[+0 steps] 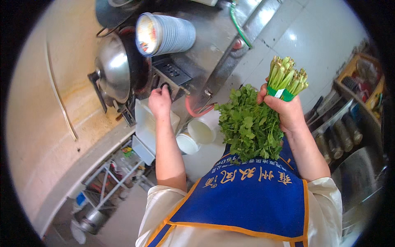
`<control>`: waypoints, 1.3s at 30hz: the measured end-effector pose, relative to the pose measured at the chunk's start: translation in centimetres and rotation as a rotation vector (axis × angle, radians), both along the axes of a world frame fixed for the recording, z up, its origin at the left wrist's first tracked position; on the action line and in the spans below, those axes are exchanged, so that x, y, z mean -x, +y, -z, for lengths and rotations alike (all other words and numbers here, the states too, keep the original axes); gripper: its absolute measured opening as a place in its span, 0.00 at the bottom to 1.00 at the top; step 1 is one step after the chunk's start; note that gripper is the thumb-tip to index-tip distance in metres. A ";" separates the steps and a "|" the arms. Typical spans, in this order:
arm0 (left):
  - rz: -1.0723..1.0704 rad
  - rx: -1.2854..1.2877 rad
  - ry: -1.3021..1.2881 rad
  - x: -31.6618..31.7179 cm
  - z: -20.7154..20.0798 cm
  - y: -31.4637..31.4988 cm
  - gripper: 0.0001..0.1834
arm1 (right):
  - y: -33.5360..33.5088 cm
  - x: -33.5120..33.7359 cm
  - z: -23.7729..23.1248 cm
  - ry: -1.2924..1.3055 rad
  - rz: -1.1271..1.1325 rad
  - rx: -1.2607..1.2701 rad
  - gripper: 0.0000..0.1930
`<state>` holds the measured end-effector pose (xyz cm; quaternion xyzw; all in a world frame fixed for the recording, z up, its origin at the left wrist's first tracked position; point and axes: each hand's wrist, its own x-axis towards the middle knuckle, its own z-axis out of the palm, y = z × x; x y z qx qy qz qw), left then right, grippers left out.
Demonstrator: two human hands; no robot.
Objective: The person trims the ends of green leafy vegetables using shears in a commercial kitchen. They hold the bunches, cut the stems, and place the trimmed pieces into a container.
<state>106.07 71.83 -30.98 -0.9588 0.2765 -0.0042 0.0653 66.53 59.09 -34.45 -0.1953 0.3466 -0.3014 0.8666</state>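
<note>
A bunch of leafy greens [252, 125] hangs leaves-down in front of my apron, its cut pale stems bound with a green band. My right hand [284, 108] is wrapped round the bound stems, which point up and away. Out to the left, my left hand [160, 102] is closed at a black knob [166, 86] on the front of the gas stove [175, 73]. The fingertips are at the knob; part of it is hidden by them. Just beyond this hand sits a dark wok covered by a domed metal lid [114, 66].
A tilted stack of plastic tubs [170, 34] lies on the metal counter. White buckets [201, 130] and a white bin [145, 123] stand below, near a red hose [194, 109]. A metal rack [117, 177] is at lower left. Shelves with bottles [340, 133] line the right.
</note>
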 end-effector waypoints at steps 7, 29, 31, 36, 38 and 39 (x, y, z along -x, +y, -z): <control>0.044 0.083 0.039 -2.6 -1.4 1.0 0.19 | 0.6 2.0 4.1 0.008 0.100 -0.016 0.33; 0.543 -0.201 -0.144 -3.5 -3.4 1.8 0.11 | 4.2 1.7 7.1 -0.010 0.222 -0.052 0.34; 0.638 -0.203 -0.156 -3.4 -3.5 1.7 0.10 | 4.6 1.7 7.2 -0.004 0.217 -0.038 0.33; 0.730 -0.218 -0.175 -3.4 -3.2 1.7 0.10 | 5.2 1.7 7.7 -0.003 0.229 -0.049 0.33; 0.752 -0.211 -0.181 -3.5 -3.0 1.8 0.11 | 5.4 1.8 8.0 -0.003 0.225 -0.043 0.33; 0.766 -0.205 -0.185 -3.5 -2.9 1.8 0.11 | 5.4 1.9 8.1 -0.003 0.220 -0.037 0.33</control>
